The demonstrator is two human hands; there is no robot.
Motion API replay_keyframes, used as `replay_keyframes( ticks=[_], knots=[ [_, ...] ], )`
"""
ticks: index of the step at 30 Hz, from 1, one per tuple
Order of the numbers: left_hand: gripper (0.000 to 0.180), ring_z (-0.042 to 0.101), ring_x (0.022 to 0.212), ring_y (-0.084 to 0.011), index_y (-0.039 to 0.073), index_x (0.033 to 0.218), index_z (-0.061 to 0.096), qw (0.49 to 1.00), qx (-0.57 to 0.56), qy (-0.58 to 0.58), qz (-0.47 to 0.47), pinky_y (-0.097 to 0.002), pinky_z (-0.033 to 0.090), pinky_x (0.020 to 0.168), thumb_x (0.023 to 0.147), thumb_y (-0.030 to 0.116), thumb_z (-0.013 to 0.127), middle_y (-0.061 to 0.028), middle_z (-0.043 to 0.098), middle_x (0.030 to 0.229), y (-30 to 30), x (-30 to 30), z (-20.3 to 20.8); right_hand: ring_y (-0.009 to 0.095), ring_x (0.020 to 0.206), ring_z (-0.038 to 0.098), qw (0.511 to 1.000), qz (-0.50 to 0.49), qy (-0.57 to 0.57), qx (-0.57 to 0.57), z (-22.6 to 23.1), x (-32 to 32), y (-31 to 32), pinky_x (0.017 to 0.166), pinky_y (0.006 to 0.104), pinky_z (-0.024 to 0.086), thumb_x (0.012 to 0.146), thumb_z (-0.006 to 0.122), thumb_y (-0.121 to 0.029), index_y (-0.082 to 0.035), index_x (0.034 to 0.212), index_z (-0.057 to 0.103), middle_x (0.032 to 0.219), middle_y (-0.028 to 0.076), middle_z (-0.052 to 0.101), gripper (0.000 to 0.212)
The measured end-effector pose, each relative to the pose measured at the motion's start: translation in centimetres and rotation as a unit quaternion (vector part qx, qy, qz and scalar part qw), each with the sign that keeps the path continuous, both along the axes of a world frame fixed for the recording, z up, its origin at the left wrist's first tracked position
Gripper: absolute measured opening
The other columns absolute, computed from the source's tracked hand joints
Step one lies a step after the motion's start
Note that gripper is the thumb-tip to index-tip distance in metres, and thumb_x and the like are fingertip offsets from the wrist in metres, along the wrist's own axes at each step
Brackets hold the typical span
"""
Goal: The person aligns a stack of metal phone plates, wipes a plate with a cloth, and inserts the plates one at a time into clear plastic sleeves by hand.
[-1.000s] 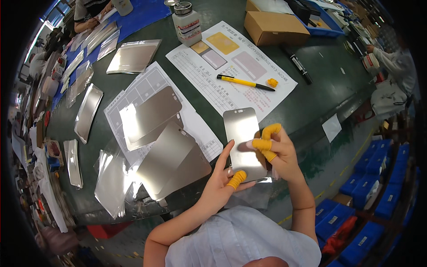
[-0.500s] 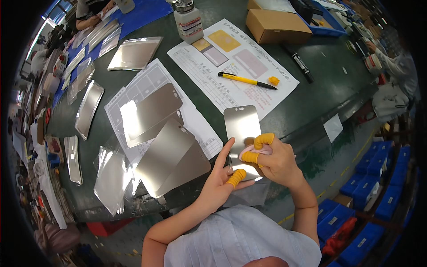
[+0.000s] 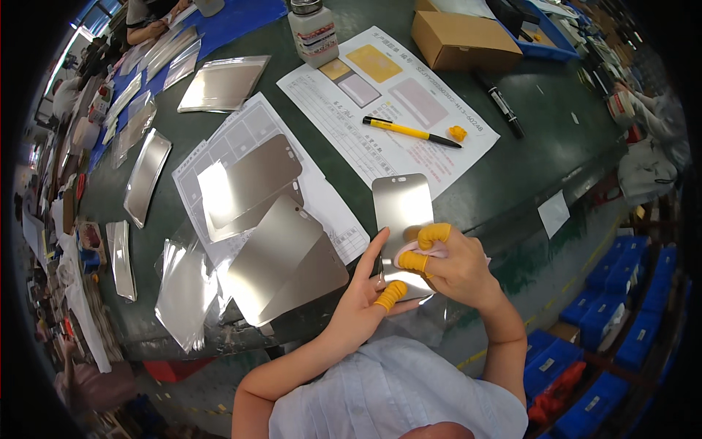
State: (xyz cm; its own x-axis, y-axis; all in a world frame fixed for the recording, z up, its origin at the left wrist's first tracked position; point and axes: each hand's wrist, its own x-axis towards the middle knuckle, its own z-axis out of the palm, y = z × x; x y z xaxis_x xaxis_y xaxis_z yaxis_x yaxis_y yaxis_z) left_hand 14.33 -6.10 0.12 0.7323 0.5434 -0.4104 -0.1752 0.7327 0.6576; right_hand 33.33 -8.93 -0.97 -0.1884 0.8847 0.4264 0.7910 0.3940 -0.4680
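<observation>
A shiny grey, phone-shaped plate point(image 3: 402, 201) with small cutouts at its top end lies at the table's near edge, like a screen protector. My left hand point(image 3: 360, 300) grips its lower left part, the thumb in a yellow ribbed finger cot on top and the index finger stretched along the side. In my right hand point(image 3: 457, 267), a folded pale pink cloth point(image 3: 404, 259) is pinched between fingers in yellow cots and pressed on the plate's middle. Several similar plates point(image 3: 281, 252) overlap to the left, on printed sheets point(image 3: 333, 208).
Clear plastic sleeves point(image 3: 183, 296) and wrapped stacks point(image 3: 223, 84) lie at the left. Farther off are a yellow pen point(image 3: 409, 132), a black marker point(image 3: 506, 112), a white bottle point(image 3: 313, 35) and a cardboard box point(image 3: 464, 40). Blue bins point(image 3: 599, 314) stand below at the right.
The whole view has shifted slightly. Both hands keep nearly the same place on the plate, with the cloth still pressed to its middle.
</observation>
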Motion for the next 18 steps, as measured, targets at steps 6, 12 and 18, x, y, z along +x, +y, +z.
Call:
replay_keyframes(
  ticks=[6, 12, 18],
  knots=[
    [0.073, 0.053, 0.111, -0.0225, 0.025, 0.146, 0.004, 1.0, -0.005, 0.004, -0.006, -0.0424, 0.047, 0.095, 0.092, -0.009, 0.037, -0.0125, 0.047, 0.126, 0.02, 0.22, -0.33, 0.015, 0.074, 0.058, 1.0, 0.011, 0.011, -0.004, -0.29, 0.31, 0.1, 0.051, 0.0273, 0.048, 0.065, 0.066, -0.006, -0.015, 0.083, 0.071, 0.092, 0.005, 0.061, 0.021],
    [0.072, 0.054, 0.109, -0.0219, 0.025, 0.146, 0.003, 1.0, -0.007, 0.001, -0.01, -0.042, 0.047, 0.095, 0.092, -0.008, 0.038, -0.0124, 0.048, 0.124, 0.17, 0.17, -0.24, 0.016, 0.075, 0.058, 0.999, 0.028, 0.02, 0.002, -0.47, 0.58, 0.1, 0.05, 0.0281, 0.048, 0.064, 0.066, -0.006, -0.012, 0.076, 0.069, 0.092, 0.006, 0.061, 0.013],
    [0.072, 0.055, 0.108, -0.0219, 0.025, 0.146, 0.003, 1.0, -0.003, 0.003, -0.002, -0.0415, 0.048, 0.095, 0.092, -0.007, 0.038, -0.0129, 0.05, 0.121, 0.0, -0.12, -0.3, 0.017, 0.076, 0.06, 1.0, 0.024, 0.017, -0.002, -0.23, 0.42, 0.02, 0.052, 0.0289, 0.049, 0.063, 0.067, -0.007, -0.01, 0.075, 0.068, 0.092, 0.006, 0.06, 0.012]
  ],
)
